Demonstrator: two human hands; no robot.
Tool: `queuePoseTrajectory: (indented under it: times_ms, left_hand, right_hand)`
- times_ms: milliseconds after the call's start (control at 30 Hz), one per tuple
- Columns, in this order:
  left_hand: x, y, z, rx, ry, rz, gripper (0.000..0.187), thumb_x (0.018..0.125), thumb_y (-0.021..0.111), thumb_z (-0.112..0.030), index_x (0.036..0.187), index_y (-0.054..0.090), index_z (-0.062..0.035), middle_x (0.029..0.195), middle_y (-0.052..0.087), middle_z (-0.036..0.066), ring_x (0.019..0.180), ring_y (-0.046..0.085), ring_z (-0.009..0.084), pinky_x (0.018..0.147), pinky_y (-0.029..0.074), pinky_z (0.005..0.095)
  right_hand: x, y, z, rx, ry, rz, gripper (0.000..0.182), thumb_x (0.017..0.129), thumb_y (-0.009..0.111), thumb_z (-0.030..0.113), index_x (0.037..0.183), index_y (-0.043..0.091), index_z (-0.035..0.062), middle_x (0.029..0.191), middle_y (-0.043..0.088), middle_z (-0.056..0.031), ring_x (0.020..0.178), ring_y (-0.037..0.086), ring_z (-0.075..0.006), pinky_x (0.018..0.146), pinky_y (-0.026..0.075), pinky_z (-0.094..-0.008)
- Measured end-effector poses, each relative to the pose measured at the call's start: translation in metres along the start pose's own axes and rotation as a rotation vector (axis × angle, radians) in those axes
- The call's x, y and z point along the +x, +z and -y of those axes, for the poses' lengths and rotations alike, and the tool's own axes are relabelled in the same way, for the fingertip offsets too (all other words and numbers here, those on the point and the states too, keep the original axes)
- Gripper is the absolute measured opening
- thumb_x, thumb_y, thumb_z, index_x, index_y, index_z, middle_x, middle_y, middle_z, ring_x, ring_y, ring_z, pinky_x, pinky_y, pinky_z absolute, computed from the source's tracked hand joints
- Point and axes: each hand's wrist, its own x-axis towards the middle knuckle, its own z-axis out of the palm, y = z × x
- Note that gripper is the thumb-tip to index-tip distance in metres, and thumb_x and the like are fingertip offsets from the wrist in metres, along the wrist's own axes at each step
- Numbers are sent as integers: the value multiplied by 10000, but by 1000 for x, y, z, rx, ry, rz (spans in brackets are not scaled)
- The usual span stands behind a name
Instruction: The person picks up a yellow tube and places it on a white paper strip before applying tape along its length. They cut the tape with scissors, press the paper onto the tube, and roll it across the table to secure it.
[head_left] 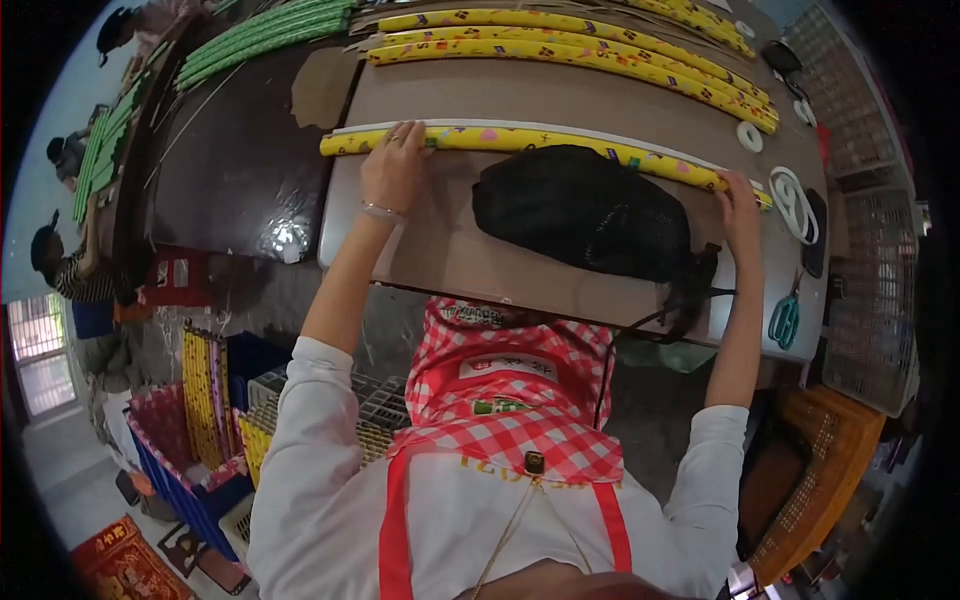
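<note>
A long yellow roll of patterned wrapping paper [530, 140] lies across the table in front of me, a pale strip showing along its far side. Near its left end, my left hand [393, 170] is closed over it with the fingertips at the far edge. At the right end, the fingers and thumb of my right hand [739, 205] grip the roll. Between my arms, on the near side of the roll, rests a black cloth bag [580, 215]; its straps hang over the table's front edge.
Several more yellow rolls [560, 60] lie at the back of the table [430, 235], with green rolls [265, 40] to their left. White tape rings [749, 137], a white loop [792, 205], a phone [815, 235] and teal-handled scissors [785, 318] are on the right. Other people work at far left.
</note>
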Motion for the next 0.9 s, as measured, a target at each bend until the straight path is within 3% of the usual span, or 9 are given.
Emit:
queuePoseTrajectory:
  times_ms: [167,233,267,367,400,500,667,733,900]
  left_hand:
    - [-1,9,-3,6,-3,7,429,752,623,-198,1102,495,13,1099,550,152,1093,486,300,903,408,371]
    - [-1,8,-5,11,-14,-8,453,737,642,-234,1091,495,8,1079,550,145,1080,489,298,902,408,367]
    - [-1,12,-5,32,-17,-24,452,730,647,-251,1075,496,-1,1056,553,137,1071,492,292,895,410,362]
    - [0,4,-10,40,-74,52,382,778,612,-230,1086,521,-24,1104,555,120,1068,503,284,883,425,352]
    - [0,7,-9,37,-66,35,384,775,614,-242,1080,520,-29,1091,558,115,1070,503,279,876,429,349]
    - [-2,12,-6,30,-44,-11,385,777,610,-255,1079,520,-34,1092,563,116,1068,506,278,877,428,354]
    - [4,7,0,25,9,59,473,802,594,-333,1139,490,-17,1130,546,144,1065,504,311,884,423,378]
    - [4,9,4,34,52,62,492,812,589,-345,1180,479,-38,1152,525,150,1042,508,334,856,430,392]
    - [5,-3,-9,-6,18,80,421,790,618,-275,1135,530,-51,1046,516,147,968,505,318,818,417,413]
  right_hand:
    - [1,-4,13,-14,3,10,285,820,525,34,1104,528,52,1105,478,-127,1035,470,-306,885,384,-370]
    - [-1,-8,18,-323,-23,-22,316,817,572,92,1130,535,82,1100,465,-110,1014,471,-289,874,385,-387]
    - [-2,-7,23,-317,94,30,351,804,607,140,1148,543,115,1089,479,-100,1006,479,-281,859,385,-400]
    - [-3,-2,6,-279,89,74,347,812,600,151,1154,546,126,1096,485,-90,1008,484,-272,850,386,-402]
    - [-5,-3,14,-355,11,-24,308,787,602,122,1091,570,87,1045,519,-107,946,515,-294,801,413,-354]
    - [-4,-5,12,-330,-58,-45,302,791,597,131,1089,573,89,1053,539,-111,915,534,-305,779,422,-361]
    - [-3,0,8,-283,-82,-80,361,772,592,92,1125,521,88,1039,554,-117,929,526,-318,792,413,-396]
    - [-5,3,10,-378,95,-21,336,766,593,98,1093,516,82,1039,565,-109,940,527,-307,813,408,-386]
    - [-10,-7,23,-355,112,-53,308,798,582,186,1075,515,72,1042,564,-77,982,524,-252,903,364,-355]
